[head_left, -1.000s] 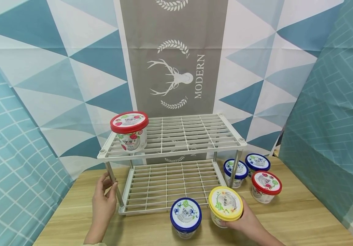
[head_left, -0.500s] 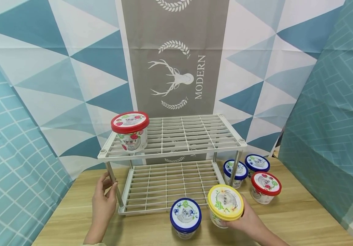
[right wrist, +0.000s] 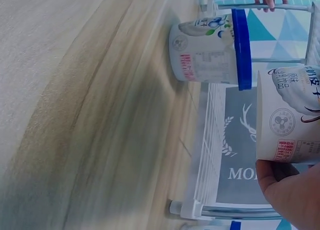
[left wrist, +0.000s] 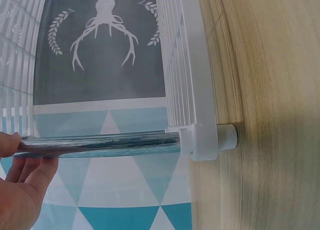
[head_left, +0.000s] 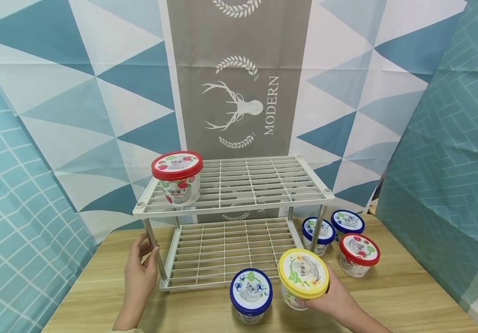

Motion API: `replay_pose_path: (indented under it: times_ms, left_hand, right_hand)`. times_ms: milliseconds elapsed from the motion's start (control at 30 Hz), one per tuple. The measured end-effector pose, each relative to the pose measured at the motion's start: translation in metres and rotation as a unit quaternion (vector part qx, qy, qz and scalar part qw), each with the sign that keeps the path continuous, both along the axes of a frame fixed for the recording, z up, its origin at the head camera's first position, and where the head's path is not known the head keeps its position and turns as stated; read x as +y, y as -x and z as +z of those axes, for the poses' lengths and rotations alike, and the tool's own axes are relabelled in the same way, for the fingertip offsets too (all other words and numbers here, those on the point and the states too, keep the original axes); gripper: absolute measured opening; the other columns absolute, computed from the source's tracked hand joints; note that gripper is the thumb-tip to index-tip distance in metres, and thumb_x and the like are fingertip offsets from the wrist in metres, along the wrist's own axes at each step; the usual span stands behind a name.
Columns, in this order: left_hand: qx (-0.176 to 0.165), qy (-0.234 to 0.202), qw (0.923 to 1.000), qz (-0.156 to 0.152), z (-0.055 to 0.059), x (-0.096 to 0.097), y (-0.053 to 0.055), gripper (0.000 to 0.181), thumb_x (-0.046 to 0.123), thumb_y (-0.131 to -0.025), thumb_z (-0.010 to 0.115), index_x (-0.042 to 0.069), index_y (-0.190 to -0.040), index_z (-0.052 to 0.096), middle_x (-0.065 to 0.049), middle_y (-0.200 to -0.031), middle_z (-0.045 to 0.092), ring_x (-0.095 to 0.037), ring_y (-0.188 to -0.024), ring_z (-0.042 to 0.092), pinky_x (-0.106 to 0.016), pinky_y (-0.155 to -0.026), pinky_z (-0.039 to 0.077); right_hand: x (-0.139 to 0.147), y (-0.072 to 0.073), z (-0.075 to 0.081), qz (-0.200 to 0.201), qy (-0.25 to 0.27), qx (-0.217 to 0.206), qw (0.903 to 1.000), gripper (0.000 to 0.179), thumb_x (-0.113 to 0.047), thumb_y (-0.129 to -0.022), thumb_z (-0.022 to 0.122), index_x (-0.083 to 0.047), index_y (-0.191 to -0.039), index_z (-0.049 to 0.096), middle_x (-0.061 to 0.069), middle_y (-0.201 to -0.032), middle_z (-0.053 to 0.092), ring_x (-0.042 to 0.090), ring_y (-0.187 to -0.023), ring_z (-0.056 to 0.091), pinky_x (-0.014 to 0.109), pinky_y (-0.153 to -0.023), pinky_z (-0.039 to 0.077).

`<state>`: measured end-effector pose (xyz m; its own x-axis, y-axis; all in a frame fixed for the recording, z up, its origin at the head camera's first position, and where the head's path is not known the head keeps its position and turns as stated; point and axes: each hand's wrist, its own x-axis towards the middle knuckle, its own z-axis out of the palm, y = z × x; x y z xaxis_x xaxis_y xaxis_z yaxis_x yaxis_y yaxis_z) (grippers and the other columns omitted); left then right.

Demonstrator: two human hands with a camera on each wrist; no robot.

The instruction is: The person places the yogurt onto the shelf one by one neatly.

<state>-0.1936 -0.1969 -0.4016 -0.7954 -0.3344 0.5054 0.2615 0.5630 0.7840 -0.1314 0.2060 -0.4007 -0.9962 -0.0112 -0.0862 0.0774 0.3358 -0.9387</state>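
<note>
A tub with a yellow lid (head_left: 303,274) is gripped in my right hand (head_left: 335,296), in front of the rack's right side. In the right wrist view, space shows between the tub's base and the wooden table, so it is raised. My left hand (head_left: 141,273) pinches the front left metal post (left wrist: 100,146) of the two-tier white rack (head_left: 235,210), thumb and fingers on either side. Just left of the yellow-lidded tub, a blue-lidded tub (head_left: 251,295) stands on the table before the rack. One red-lidded tub (head_left: 177,178) sits on the top shelf at the left.
Right of the rack, two blue-lidded tubs (head_left: 347,221) and another red-lidded tub (head_left: 359,254) stand close together on the wooden table (head_left: 413,296). A patterned cloth (head_left: 239,83) hangs behind the rack. Tiled-pattern sheets (head_left: 18,185) flank both sides.
My right hand has lifted the yellow-lidded tub slightly and shifted it a little to the left. My left hand stays on the post.
</note>
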Motion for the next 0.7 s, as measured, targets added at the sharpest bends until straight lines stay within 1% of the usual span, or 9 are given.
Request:
replay_pose_path:
  times_ms: [267, 367, 500, 600, 700]
  left_hand:
    - [0.001, 0.001, 1.0, -0.001, 0.0, 0.0, 0.0, 0.045, -0.003, -0.091, 0.054, 0.002, -0.134, 0.04, -0.016, -0.105, 0.056, -0.035, -0.104, 0.058, 0.007, -0.078, 0.039]
    - [0.0, 0.001, 1.0, 0.001, 0.001, 0.0, 0.0, 0.045, -0.003, -0.091, 0.054, 0.002, -0.134, 0.04, -0.015, -0.105, 0.056, -0.034, -0.103, 0.058, 0.007, -0.078, 0.039]
    - [-0.002, 0.0, 1.0, 0.002, 0.001, 0.0, 0.0, 0.045, -0.004, -0.091, 0.053, 0.002, -0.134, 0.04, -0.011, -0.104, 0.055, -0.033, -0.104, 0.058, 0.007, -0.078, 0.039]
    - [-0.002, 0.001, 1.0, -0.001, 0.001, 0.0, 0.0, 0.045, -0.003, -0.092, 0.053, 0.002, -0.135, 0.04, -0.011, -0.105, 0.054, -0.033, -0.104, 0.057, 0.008, -0.079, 0.038]
    - [0.001, -0.002, 1.0, -0.002, 0.0, 0.0, 0.001, 0.045, -0.004, -0.091, 0.053, 0.002, -0.134, 0.04, -0.012, -0.105, 0.054, -0.034, -0.104, 0.057, 0.008, -0.078, 0.038]
  right_hand:
    - [-0.001, -0.003, 0.005, 0.004, 0.002, 0.002, 1.0, 0.092, -0.008, -0.065, 0.084, -0.008, -0.137, 0.028, 0.016, -0.133, 0.047, 0.032, -0.119, 0.051, 0.046, -0.094, 0.052]
    - [-0.001, -0.004, 0.007, 0.009, 0.006, 0.0, 0.9999, 0.091, -0.008, -0.065, 0.084, -0.008, -0.137, 0.028, 0.016, -0.133, 0.047, 0.032, -0.119, 0.051, 0.047, -0.094, 0.052]
    - [-0.002, -0.005, 0.01, 0.027, 0.014, -0.001, 0.9995, 0.09, -0.008, -0.068, 0.082, -0.007, -0.138, 0.026, 0.018, -0.134, 0.046, 0.033, -0.119, 0.05, 0.047, -0.094, 0.052]
    - [-0.002, -0.005, 0.012, 0.041, 0.017, 0.006, 0.999, 0.089, -0.008, -0.068, 0.081, -0.006, -0.137, 0.026, 0.019, -0.134, 0.045, 0.034, -0.119, 0.05, 0.047, -0.094, 0.052]
    - [-0.003, -0.005, 0.015, 0.044, 0.014, 0.021, 0.9987, 0.089, -0.008, -0.067, 0.082, -0.006, -0.137, 0.027, 0.019, -0.133, 0.046, 0.034, -0.119, 0.05, 0.046, -0.094, 0.052]
